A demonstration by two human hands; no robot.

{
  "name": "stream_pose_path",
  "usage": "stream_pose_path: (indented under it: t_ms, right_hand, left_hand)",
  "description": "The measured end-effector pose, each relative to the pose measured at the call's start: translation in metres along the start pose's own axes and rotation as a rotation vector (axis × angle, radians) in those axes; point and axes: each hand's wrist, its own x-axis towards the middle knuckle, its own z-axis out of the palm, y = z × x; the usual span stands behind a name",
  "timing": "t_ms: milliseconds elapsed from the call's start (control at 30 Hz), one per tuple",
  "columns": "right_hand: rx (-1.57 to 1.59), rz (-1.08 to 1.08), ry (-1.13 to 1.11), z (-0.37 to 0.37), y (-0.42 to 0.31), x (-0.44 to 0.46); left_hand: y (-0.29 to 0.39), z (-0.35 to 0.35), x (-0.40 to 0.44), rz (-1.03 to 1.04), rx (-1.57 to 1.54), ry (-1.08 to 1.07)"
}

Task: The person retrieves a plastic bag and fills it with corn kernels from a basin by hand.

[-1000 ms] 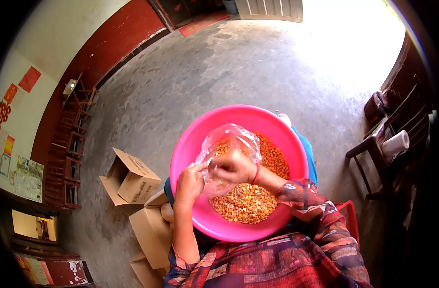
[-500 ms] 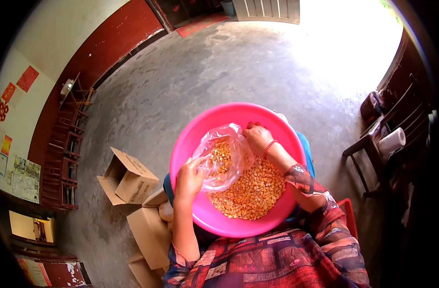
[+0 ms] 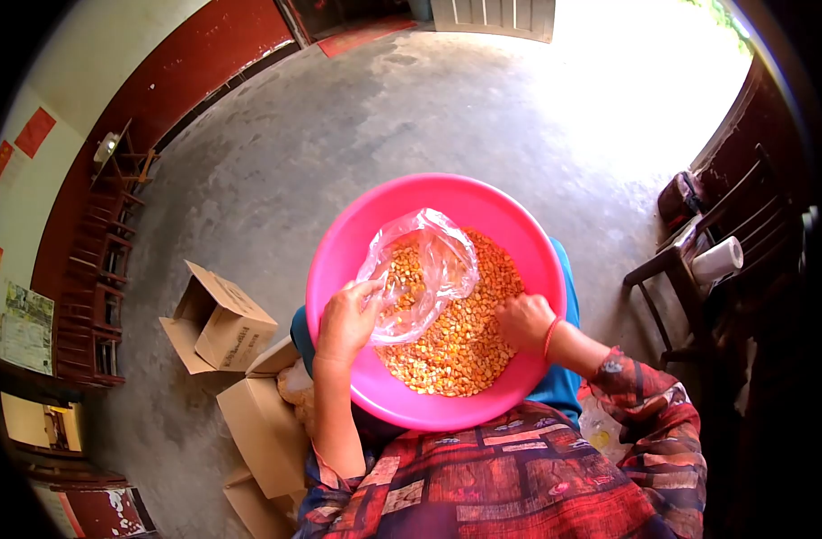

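Note:
A large pink basin (image 3: 335,238) rests on the lap, with loose yellow-orange corn kernels (image 3: 451,364) spread over its bottom. Inside it a clear plastic bag (image 3: 447,260) lies with its mouth open, and kernels show within. My left hand (image 3: 346,322) pinches the bag's near-left rim between thumb and fingers. On the basin's right side, my right hand (image 3: 526,322), a red bracelet at its wrist, is curled down into the kernels. Its fingertips are hidden there.
Open cardboard boxes (image 3: 236,337) stand on the floor at left, with a plastic bag (image 3: 296,386) beside them. A wooden chair (image 3: 676,274) holding a white roll (image 3: 718,260) stands at right. Several wooden chairs (image 3: 92,305) line the left wall. Bright light comes through the doorway.
My right hand has left the bag's far rim and moved down and right into the kernels. My left hand keeps its hold on the bag. The view has shifted slightly.

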Motion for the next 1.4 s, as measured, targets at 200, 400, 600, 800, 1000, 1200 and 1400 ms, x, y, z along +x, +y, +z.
stream_pose_path:
  t_ms: [200, 400, 600, 800, 1000, 1200, 1400]
  right_hand:
    - [0.082, -0.352, -0.237, -0.019, -0.051, -0.023]
    - [0.380, -0.401, -0.251, -0.011, -0.088, -0.006]
    - [0.779, -0.455, -0.339, 0.003, -0.086, 0.014]
    - [1.519, -0.301, -0.549, 0.018, -0.077, 0.024]
    - [1.721, -0.190, -0.506, -0.003, -0.078, 0.038]
    - [2.071, -0.072, -0.195, -0.045, -0.072, 0.082]
    - [2.069, -0.038, 0.093, -0.026, -0.093, 0.117]
  left_hand:
    - [-0.002, -0.001, -0.002, 0.049, -0.012, 0.001]
    - [0.000, -0.003, -0.002, 0.032, -0.002, 0.003]
    - [0.000, -0.001, -0.001, 0.014, 0.045, 0.031]
    - [0.001, -0.002, -0.002, 0.028, 0.022, -0.006]
    - [0.007, -0.005, -0.002, -0.002, -0.023, -0.083]
    - [0.002, -0.001, -0.001, 0.029, 0.004, -0.061]
    - [-0.005, 0.003, 0.000, 0.019, -0.008, -0.044]
